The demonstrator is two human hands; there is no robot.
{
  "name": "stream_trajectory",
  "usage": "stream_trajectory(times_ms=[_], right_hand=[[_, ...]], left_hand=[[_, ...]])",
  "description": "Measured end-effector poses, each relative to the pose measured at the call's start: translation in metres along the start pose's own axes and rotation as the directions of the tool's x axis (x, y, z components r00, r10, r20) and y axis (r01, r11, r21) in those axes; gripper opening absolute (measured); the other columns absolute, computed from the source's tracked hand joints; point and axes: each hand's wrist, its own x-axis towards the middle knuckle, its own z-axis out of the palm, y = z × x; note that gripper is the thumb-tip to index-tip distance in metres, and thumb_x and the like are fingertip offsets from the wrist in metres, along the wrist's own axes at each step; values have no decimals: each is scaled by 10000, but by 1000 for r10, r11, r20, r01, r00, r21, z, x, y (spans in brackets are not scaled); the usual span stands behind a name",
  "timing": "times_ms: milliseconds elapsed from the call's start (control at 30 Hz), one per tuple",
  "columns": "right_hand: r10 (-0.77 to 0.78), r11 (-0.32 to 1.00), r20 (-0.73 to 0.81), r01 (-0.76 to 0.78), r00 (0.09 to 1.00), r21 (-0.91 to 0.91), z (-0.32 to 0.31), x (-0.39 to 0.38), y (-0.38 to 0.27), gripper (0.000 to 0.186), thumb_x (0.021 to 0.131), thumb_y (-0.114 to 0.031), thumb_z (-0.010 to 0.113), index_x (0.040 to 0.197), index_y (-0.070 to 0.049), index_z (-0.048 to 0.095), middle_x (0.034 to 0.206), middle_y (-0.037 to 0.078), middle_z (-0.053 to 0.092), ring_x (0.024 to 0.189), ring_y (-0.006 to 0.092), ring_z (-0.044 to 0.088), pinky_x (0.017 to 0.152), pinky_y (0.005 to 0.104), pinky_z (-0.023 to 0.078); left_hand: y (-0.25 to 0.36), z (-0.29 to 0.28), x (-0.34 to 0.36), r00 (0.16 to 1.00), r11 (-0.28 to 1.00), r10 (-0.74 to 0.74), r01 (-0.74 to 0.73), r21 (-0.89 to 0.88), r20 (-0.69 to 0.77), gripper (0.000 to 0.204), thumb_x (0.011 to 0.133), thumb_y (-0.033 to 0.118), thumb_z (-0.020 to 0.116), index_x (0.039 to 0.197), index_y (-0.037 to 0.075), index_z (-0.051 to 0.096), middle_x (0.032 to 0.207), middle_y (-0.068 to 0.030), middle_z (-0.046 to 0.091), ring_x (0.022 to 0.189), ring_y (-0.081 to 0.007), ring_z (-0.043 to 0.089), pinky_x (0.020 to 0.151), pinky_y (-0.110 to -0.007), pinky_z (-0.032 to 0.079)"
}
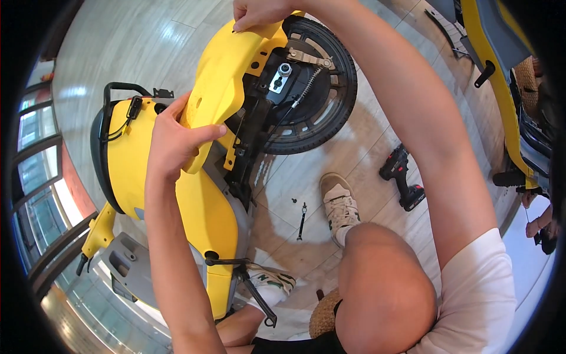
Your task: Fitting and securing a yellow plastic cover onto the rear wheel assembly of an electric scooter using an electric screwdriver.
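Observation:
A yellow scooter (pixel 203 218) lies on its side in front of me, its spoked black wheel (pixel 342 112) pointing away to the right. Over the wheel's near-left side runs a curved yellow fender (pixel 215 79). My left hand (pixel 177 138) grips the fender's lower end, thumb across its outer face and fingers partly hidden. At the far end, my right hand (pixel 262 12) is closed with thumb and fingertips pressed on the fender's edge, beside a small dark spot. An axle nut (pixel 285 69), a coil spring (pixel 309 82) and a black frame arm show beside the fender.
On the tiled floor lie a cordless drill (pixel 402 180), a slim wrench (pixel 302 221) and a small dark screw (pixel 294 200). A kickstand (pixel 259 295) sticks out near my left foot. Another yellow scooter (pixel 501 94) stands at the right, with a person's hand (pixel 533 227) below it.

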Motion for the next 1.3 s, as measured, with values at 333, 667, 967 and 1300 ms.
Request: stream_trajectory(times_ms=[333,667,967,1300], right_hand=[[-67,931,5,61,998,360,11,-37,0,560,994,-439,533,1174,73,671,1063,233,724,969,346,679,886,421,517],[-37,981,-69,50,997,186,58,-40,28,735,840,-512,731,1337,13,600,1385,247,545,1258,357,555,1053,414,447],[-17,969,256,-48,967,244,24,-32,18,583,795,-79,677,1370,-36,592,1260,176,663,1119,300,634,913,377,517],[56,998,178,-61,982,24,22,-37,13,607,735,-23,651,1338,-94,633,1257,165,669,1143,332,629,939,402,514]], left_hand=[[-12,-10,-1,987,971,-61,92,-219,146,765,657,243,827,1345,-1,598,1072,-8,663,909,-96,590,780,-226,467],[0,0,10,981,986,-150,140,86,125,732,686,180,824,1348,-28,590,1113,-31,661,965,-125,597,892,-254,451],[-10,-2,21,986,995,-93,89,37,142,721,723,314,805,1371,78,593,1045,24,647,909,-77,570,723,-262,455],[-21,8,18,989,998,-55,54,13,139,745,720,232,810,1386,11,561,1114,-10,644,979,-101,574,842,-266,463]])
